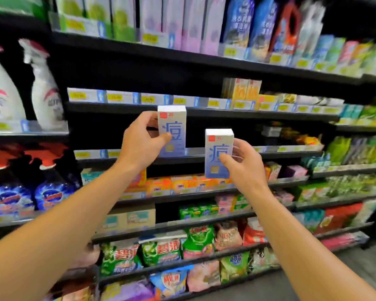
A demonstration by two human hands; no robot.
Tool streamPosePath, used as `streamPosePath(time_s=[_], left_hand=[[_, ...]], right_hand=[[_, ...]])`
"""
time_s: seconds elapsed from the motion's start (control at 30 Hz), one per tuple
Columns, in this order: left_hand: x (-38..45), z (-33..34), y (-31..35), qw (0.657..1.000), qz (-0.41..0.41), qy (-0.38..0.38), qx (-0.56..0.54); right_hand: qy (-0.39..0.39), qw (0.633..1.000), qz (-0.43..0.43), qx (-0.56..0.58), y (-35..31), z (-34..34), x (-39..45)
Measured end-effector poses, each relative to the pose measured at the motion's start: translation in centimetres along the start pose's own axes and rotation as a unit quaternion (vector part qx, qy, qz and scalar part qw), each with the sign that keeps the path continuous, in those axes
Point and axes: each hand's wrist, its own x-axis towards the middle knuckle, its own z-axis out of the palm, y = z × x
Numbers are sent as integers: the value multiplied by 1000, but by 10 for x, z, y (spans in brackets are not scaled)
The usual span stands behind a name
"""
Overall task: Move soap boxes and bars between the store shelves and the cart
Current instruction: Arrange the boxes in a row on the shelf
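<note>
Two upright pale-blue and white soap boxes with a large blue character are held in front of the store shelves. My left hand (142, 140) grips the higher soap box (174, 124) with the thumb across its front, level with a dark, bare stretch of shelf (126, 131). My right hand (242, 165) pinches the lower soap box (218, 148) from its right side, in front of the shelf edge (291, 154). The two boxes do not touch. No cart is in view.
Orange soap packs (182, 184) line the shelf just below the hands. Spray bottles (46, 92) stand at left, yellow boxes (243, 90) at upper right, and detergent bags (161, 250) fill the low shelves. Grey floor (345, 274) shows at lower right.
</note>
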Motion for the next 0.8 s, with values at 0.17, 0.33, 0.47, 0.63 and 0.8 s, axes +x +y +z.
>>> streamPosePath(time_s=[0.17,0.33,0.47,0.63,0.8], left_hand=[[69,29,0,997,67,-10,-46],[134,52,-22,988,143,19,-53],[178,68,-38,982,183,49,-15],[207,87,-54,975,201,66,69],[213,109,-58,963,215,79,141]], right_hand=[[19,999,-43,0,10,0,69],[21,998,-61,16,21,12,142],[20,997,-68,27,37,23,182],[-7,997,-69,34,57,29,208],[-24,995,-77,60,72,25,223]])
